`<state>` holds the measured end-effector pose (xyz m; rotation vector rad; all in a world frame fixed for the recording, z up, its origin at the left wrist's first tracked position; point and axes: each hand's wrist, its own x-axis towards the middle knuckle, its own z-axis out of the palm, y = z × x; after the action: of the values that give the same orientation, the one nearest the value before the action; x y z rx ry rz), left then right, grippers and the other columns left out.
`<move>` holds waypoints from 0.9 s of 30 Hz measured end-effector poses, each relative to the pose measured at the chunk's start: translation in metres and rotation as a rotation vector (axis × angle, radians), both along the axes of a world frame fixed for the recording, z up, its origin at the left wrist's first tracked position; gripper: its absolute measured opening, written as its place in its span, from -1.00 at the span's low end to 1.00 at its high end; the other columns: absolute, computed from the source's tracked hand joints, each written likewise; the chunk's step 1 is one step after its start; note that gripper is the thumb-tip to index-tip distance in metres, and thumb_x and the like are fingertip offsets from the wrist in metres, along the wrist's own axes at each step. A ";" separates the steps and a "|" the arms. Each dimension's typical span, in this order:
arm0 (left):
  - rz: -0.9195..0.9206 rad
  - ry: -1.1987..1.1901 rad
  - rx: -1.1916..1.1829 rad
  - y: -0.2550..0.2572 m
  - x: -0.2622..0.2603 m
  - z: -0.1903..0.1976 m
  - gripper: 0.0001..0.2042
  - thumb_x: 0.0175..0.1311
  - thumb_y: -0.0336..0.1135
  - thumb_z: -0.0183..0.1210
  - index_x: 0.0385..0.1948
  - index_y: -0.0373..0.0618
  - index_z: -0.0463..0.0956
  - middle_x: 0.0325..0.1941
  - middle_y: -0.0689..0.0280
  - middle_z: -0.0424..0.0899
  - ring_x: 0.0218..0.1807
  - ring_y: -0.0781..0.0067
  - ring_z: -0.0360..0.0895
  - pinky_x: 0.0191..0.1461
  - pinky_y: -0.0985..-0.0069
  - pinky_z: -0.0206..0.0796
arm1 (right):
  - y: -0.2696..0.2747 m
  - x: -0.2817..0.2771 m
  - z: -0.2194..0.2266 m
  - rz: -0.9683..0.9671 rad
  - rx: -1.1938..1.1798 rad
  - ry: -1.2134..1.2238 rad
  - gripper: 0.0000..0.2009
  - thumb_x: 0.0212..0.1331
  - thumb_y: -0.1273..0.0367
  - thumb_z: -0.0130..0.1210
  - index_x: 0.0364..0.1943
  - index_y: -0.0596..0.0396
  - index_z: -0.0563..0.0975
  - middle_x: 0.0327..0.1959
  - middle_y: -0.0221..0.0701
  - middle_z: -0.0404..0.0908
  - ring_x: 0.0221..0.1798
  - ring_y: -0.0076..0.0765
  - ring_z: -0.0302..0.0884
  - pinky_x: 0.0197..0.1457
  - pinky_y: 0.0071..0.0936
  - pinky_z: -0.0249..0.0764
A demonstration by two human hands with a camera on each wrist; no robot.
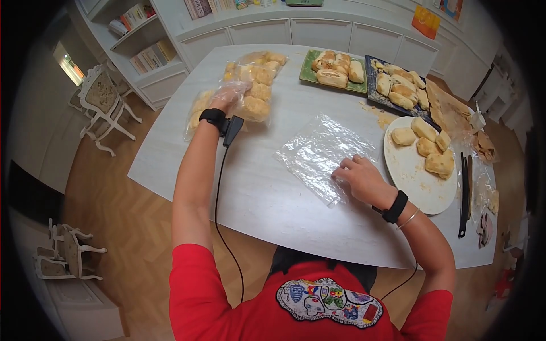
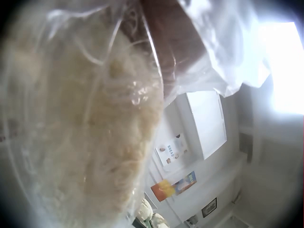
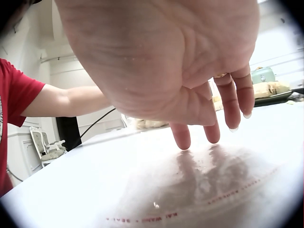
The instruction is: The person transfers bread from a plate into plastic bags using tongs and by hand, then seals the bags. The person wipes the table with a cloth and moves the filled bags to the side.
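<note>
At the table's far left my left hand grips the top of a clear plastic bag of bread pieces. Loose clear film covers that hand, and its fingertips are hidden. In the left wrist view the bagged bread fills the left side, close to the camera. My right hand is bare, over the right part of an empty clear plastic bag lying flat. Its fingers point downward, tips right at the film, pinching nothing. Red print runs along that bag's edge in the right wrist view.
More bagged bread lies beside my left hand. Filled rolls sit on a green tray and a dark blue tray. Right of my right hand, a white oval plate carries several bread pieces. Black tongs lie beyond it.
</note>
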<state>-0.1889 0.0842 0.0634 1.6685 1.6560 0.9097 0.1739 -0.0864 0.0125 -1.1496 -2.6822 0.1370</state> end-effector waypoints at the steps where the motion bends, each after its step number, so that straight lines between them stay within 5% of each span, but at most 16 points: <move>1: 0.001 0.000 0.006 0.003 0.006 -0.005 -0.61 0.31 -0.06 0.09 -0.02 -0.15 0.61 0.02 0.23 0.65 0.04 0.34 0.54 0.14 0.46 0.31 | -0.002 0.001 -0.001 0.001 0.006 0.000 -0.73 -0.03 0.58 0.09 -0.24 -0.07 0.62 -0.24 -0.36 0.53 -0.07 -0.15 0.42 0.05 -0.30 0.38; 3: -0.033 -0.422 -0.074 0.007 0.021 -0.017 -0.65 0.18 -0.22 0.30 -0.06 -0.21 0.58 -0.12 0.27 0.67 -0.09 0.46 0.56 0.02 0.55 0.39 | -0.002 0.002 -0.003 -0.026 -0.019 0.012 -0.73 -0.02 0.56 0.11 -0.21 -0.07 0.63 -0.23 -0.36 0.52 -0.07 -0.14 0.42 0.05 -0.28 0.38; 9: -0.043 -0.638 -0.149 0.025 0.031 -0.062 -0.65 0.14 -0.24 0.35 -0.09 -0.19 0.59 -0.07 0.29 0.65 0.00 0.50 0.54 0.05 0.56 0.38 | -0.004 0.000 -0.003 -0.046 -0.061 0.039 -0.72 0.00 0.54 0.13 -0.18 -0.06 0.62 -0.19 -0.36 0.52 -0.05 -0.14 0.41 0.06 -0.27 0.38; 10: -0.096 -0.633 -0.114 0.026 0.025 -0.071 -0.65 0.23 -0.27 0.19 -0.01 -0.27 0.57 0.09 0.16 0.62 0.14 0.28 0.51 0.24 0.46 0.30 | -0.003 0.001 -0.003 -0.051 -0.058 0.037 -0.72 0.00 0.54 0.13 -0.18 -0.06 0.62 -0.19 -0.36 0.52 -0.05 -0.14 0.41 0.06 -0.27 0.38; 11: -0.104 -0.633 -0.115 0.020 0.031 -0.056 -0.65 0.23 -0.27 0.19 -0.01 -0.27 0.57 0.09 0.16 0.62 0.14 0.28 0.51 0.24 0.46 0.30 | -0.002 0.002 -0.004 -0.041 -0.054 0.033 -0.72 0.00 0.55 0.12 -0.17 -0.06 0.62 -0.19 -0.36 0.52 -0.06 -0.14 0.41 0.06 -0.27 0.38; 13: 0.071 0.363 -0.185 0.009 0.041 -0.031 -0.62 0.29 -0.20 0.08 0.03 -0.28 0.54 0.14 0.03 0.57 0.13 0.13 0.50 0.24 0.38 0.31 | -0.003 0.002 -0.004 -0.043 -0.060 0.030 -0.71 0.00 0.55 0.12 -0.16 -0.06 0.62 -0.20 -0.36 0.52 -0.06 -0.15 0.42 0.07 -0.27 0.38; 14: 0.053 0.364 -0.193 0.015 0.038 -0.042 -0.62 0.29 -0.20 0.08 0.03 -0.28 0.54 0.14 0.03 0.57 0.13 0.13 0.50 0.24 0.38 0.31 | -0.002 0.001 -0.004 -0.037 -0.052 0.024 -0.64 -0.04 0.60 0.07 -0.13 -0.06 0.62 -0.15 -0.37 0.54 -0.07 -0.14 0.42 0.07 -0.29 0.38; 16: -0.039 0.837 0.174 0.026 0.030 -0.066 -0.63 0.26 -0.11 0.13 0.00 -0.13 0.56 -0.07 0.08 0.64 0.04 0.09 0.54 0.15 0.29 0.36 | -0.003 0.000 -0.002 -0.040 -0.059 -0.007 -0.57 -0.07 0.66 0.01 -0.09 -0.06 0.62 -0.11 -0.39 0.56 -0.07 -0.14 0.43 0.08 -0.33 0.38; 20: 0.059 0.855 0.403 0.018 0.056 -0.062 -0.63 0.21 -0.21 0.12 0.06 -0.05 0.52 0.00 0.13 0.63 0.07 0.07 0.54 0.14 0.23 0.36 | 0.004 0.001 -0.007 -0.019 0.007 -0.066 -0.65 0.00 0.59 0.08 -0.10 -0.06 0.60 -0.11 -0.41 0.57 -0.07 -0.16 0.44 0.07 -0.34 0.38; 22: -0.187 0.824 0.782 0.002 0.069 -0.059 -0.62 0.17 -0.26 0.10 0.05 -0.06 0.50 -0.02 0.13 0.62 0.02 0.08 0.55 0.07 0.22 0.40 | 0.011 0.002 -0.009 -0.034 0.035 -0.091 -0.66 0.00 0.58 0.10 -0.11 -0.05 0.60 -0.12 -0.42 0.57 -0.08 -0.16 0.44 0.06 -0.33 0.39; 27: -0.742 0.799 0.526 -0.061 0.141 -0.046 -0.62 0.11 -0.14 0.22 -0.05 -0.09 0.53 -0.10 0.11 0.57 -0.04 0.08 0.55 0.05 0.23 0.43 | 0.020 0.002 -0.017 -0.034 0.082 -0.084 -0.68 0.00 0.57 0.10 -0.12 -0.04 0.59 -0.14 -0.44 0.59 -0.11 -0.15 0.46 0.03 -0.33 0.41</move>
<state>-0.0476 0.0228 0.0178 2.9942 1.0313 0.2995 0.1757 -0.0669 -0.0048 -1.2009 -2.7110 -0.0266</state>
